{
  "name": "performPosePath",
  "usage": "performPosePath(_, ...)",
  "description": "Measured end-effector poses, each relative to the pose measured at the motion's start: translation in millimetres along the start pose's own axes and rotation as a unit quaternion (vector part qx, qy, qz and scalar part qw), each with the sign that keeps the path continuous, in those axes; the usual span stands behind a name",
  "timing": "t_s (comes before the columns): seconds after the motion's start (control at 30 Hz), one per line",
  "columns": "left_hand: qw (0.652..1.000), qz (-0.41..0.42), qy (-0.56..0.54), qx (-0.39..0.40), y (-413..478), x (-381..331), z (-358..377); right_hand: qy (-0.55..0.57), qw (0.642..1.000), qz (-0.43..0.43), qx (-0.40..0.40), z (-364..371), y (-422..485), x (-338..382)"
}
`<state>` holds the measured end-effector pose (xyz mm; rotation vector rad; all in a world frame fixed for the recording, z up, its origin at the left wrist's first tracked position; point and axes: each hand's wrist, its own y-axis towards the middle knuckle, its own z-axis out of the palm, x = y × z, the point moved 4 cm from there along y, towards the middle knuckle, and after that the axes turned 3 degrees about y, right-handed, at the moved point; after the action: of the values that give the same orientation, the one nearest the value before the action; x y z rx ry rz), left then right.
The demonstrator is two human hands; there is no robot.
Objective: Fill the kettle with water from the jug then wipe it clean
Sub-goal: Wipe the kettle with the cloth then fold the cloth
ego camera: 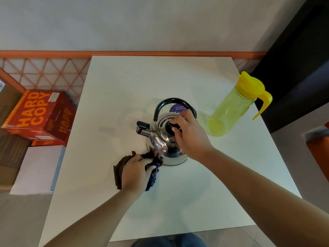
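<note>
A shiny steel kettle (165,139) with a black arched handle and black spout cap stands at the middle of the white table (124,82). My right hand (190,138) rests on top of it, fingers closed around the black lid knob. My left hand (135,172) grips a dark blue cloth (154,172) and presses it against the kettle's lower left side. A translucent yellow-green jug (236,107) with a yellow lid and handle stands upright at the table's right edge, apart from both hands.
A purple round sticker (178,108) lies on the table behind the kettle. Red "HARD COPY" boxes (39,116) and a white box (37,170) sit on the floor at left. An orange lattice rail (53,72) runs along the back.
</note>
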<state>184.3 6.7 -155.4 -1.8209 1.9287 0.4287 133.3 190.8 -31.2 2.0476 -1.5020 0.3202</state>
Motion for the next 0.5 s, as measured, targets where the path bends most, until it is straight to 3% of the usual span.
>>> performPosePath(0.5, 0.998, -0.036, -0.033, -0.034, -37, -75, 47, 0.009, 1.000, -0.015, 0.016, -4, 2, -2)
